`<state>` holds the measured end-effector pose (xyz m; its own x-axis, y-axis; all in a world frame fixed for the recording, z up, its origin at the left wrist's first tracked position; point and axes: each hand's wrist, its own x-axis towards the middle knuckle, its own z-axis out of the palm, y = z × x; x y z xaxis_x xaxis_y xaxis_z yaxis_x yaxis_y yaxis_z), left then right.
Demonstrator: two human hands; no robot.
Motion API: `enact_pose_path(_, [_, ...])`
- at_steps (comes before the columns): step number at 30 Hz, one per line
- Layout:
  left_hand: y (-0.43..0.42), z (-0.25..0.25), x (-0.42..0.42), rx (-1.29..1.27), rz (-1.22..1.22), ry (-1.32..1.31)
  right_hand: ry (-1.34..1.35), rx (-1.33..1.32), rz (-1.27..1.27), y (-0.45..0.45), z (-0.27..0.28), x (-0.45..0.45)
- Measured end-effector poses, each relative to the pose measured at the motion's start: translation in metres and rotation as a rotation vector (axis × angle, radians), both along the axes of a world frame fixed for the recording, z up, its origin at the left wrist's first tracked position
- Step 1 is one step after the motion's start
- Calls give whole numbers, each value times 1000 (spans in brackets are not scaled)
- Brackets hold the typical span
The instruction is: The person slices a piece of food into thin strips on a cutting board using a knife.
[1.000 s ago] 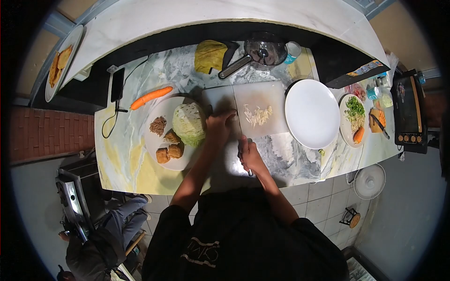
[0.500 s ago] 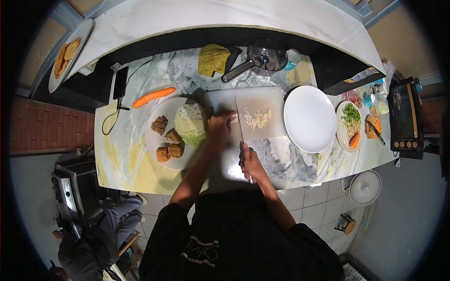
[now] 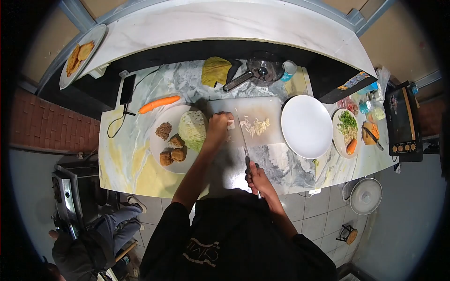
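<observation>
My right hand (image 3: pixel 258 180) is wrapped round the dark handle of a kitchen knife (image 3: pixel 242 136). Its long blade slants up across the white cutting board (image 3: pixel 274 104), its edge close to my left fingers. With curled fingers, my left hand (image 3: pixel 219 126) pinches a small pale piece of food (image 3: pixel 230 124) on the board; its kind cannot be made out. Right of the blade lies a loose pile of thin pale strips (image 3: pixel 255 126). Beside my left wrist, a plate (image 3: pixel 162 122) carries a cabbage half (image 3: pixel 192 130), minced brown food (image 3: pixel 163 130) and several browned chunks (image 3: pixel 172 154).
Right of the board stand a white plate (image 3: pixel 307 126) and a plate with chopped greens (image 3: pixel 348 121). A carrot (image 3: pixel 159 104), phone (image 3: pixel 127 89), yellow cloth (image 3: pixel 215 71) and dark pan (image 3: pixel 265 70) lie behind. Another person (image 3: pixel 89 243) sits at lower left.
The camera view has shifted slightly. The knife and my right hand have moved a little toward me and to the right; my left hand stays on the pale piece.
</observation>
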<state>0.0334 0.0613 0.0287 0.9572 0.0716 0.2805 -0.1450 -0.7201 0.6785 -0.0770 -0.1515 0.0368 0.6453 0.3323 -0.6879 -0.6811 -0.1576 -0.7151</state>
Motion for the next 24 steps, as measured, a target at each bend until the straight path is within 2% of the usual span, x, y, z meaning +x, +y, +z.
enact_pose_path(3, [3, 0, 2, -25, -5, -46, -4, 5, -25, -7, 6, 1])
enact_pose_path(5, [8, -6, 6, 84, 7, 47, -2, -13, -33, -14, 8, 4])
enact_pose_path(8, [6, 7, 4, 40, 0, 56, -3, -51, -55, -22, 12, 8])
enact_pose_path(12, [1, -13, 10, 21, -1, 61, 1, -70, -96, -25, 16, 10])
enact_pose_path(14, [-5, -6, 11, 105, -148, -182, 0, -70, -108, -26, 16, 11])
enact_pose_path(15, [-7, -11, 12, 105, -149, -182, -3, -60, -114, -26, 14, 10])
enact_pose_path(17, [-10, -27, 17, 144, -198, -367, -9, -50, -126, -28, 11, 9])
enact_pose_path(20, [-11, -42, 23, 233, -216, -456, -1, -66, -142, -29, 9, 9])
enact_pose_path(24, [-11, -43, 24, 193, -239, -442, -21, -51, -151, -28, 9, 7])
